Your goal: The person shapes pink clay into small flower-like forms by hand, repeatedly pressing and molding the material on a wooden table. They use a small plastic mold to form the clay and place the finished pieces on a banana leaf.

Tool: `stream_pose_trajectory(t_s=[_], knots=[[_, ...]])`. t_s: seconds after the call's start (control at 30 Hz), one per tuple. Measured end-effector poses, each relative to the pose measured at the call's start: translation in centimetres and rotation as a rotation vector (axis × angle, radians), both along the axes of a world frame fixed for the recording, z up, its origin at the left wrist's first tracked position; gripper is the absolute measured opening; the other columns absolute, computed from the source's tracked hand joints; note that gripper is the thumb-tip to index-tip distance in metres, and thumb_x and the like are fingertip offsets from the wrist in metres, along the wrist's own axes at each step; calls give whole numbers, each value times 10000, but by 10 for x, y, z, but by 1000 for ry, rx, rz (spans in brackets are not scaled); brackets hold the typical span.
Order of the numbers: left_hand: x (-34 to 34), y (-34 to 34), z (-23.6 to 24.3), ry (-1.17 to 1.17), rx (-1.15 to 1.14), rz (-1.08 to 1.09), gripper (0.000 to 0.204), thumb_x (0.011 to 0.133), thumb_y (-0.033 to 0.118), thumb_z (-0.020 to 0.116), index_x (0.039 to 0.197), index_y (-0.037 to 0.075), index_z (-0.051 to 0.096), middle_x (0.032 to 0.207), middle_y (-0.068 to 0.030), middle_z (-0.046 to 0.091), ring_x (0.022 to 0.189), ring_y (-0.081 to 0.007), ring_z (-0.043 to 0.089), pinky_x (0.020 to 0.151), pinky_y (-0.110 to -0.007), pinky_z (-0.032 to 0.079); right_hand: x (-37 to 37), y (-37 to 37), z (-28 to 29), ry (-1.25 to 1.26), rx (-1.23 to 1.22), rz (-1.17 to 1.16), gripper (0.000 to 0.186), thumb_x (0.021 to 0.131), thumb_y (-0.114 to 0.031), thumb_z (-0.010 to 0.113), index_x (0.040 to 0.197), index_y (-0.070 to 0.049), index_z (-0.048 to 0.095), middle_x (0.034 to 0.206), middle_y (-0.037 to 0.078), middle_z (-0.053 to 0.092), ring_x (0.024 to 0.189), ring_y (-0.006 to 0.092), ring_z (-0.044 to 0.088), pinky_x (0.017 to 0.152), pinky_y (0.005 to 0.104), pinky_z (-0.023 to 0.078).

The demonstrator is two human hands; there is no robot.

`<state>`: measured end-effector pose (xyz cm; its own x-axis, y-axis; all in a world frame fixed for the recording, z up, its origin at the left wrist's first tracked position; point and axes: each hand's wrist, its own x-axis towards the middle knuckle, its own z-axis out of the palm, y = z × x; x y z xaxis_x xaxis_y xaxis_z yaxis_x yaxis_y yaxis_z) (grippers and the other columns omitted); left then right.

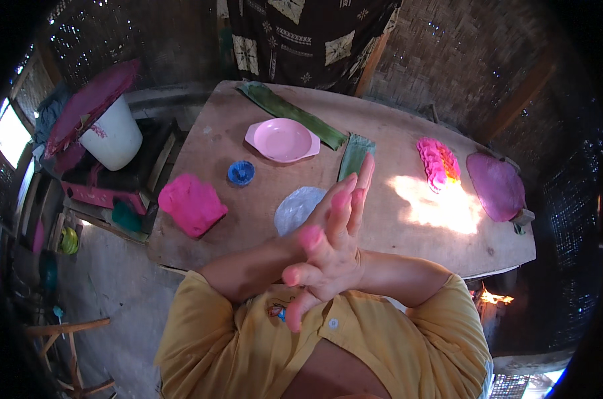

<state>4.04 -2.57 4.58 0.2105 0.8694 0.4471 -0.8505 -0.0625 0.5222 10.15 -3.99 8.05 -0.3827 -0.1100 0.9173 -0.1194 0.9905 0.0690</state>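
My left hand [323,215] is angled upward behind my right hand [331,266], the two meeting palm to palm with fingers outstretched. My fingertips are tinted pink; whether anything lies between the palms is hidden. Just beyond them on the wooden table [225,149] is a round translucent sheet [293,206]. A lump of pink dough [192,203] sits to their left, near a small blue fluted cup [241,173]. A pink handled dish [281,138] and green leaf strips [288,113] lie toward the back.
Rippled pink-and-orange pieces [438,163] and a pink disc [495,186] lie at the table's right. Left stands a stove [102,194] bearing a white bucket [115,133] and pink lid. A wooden frame [69,327] is at lower left; flames [495,296] burn below the right table edge.
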Motion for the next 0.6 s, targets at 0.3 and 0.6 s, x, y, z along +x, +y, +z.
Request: stream_pose_trajectory(t_s=[0.3, 0.6], knots=[[-15, 19, -24, -445, -53, -139, 593, 896, 492, 341, 1369, 144, 255, 1418, -81, 228, 1293, -186, 240, 1055, -349, 217, -18, 37, 16, 59, -1244, 510, 840, 762, -744, 241, 1394, -192, 233, 1436, 146, 193, 1293, 356, 188, 1033, 511, 56], [-107, 7, -48, -488, -460, 325, 529, 890, 495, 301, 1299, 165, 360, 1254, -57, 441, 1036, -227, 484, 882, -392, 386, -28, 174, -46, -214, -1446, -124, 366, 905, -322, 477, 1127, -42, 557, 1216, 109, 464, 1139, 223, 404, 961, 366, 291]])
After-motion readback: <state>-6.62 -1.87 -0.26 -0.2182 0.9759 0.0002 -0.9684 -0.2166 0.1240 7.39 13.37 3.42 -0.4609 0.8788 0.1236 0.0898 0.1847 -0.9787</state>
